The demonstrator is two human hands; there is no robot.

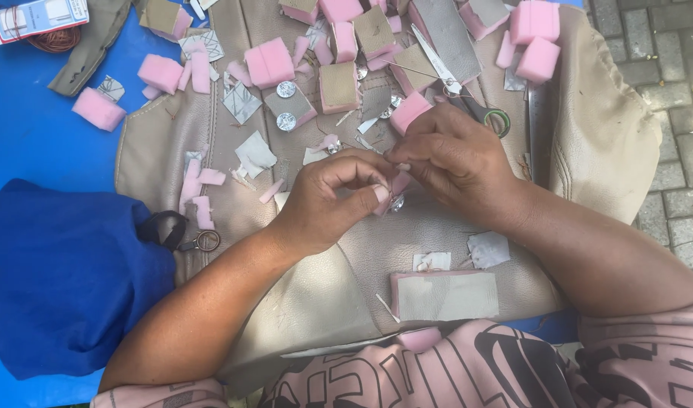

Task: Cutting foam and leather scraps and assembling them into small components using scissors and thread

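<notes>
From the head view we see our left hand (pixel 327 198) and right hand (pixel 454 160) meeting over the beige leather cover (pixel 339 302). Both sets of fingers pinch shut on a small pink foam piece (pixel 399 183), a silver button (pixel 397 202) showing just beneath our fingertips.

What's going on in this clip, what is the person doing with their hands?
A person sits at a blue table draped with a beige leather sheet. The left hand and right hand meet at the middle, pinching a small pink foam piece with a shiny metal button under it. Around them lie pink foam blocks, more metal buttons, scissors, leather scraps and a blue cloth bag.
</notes>
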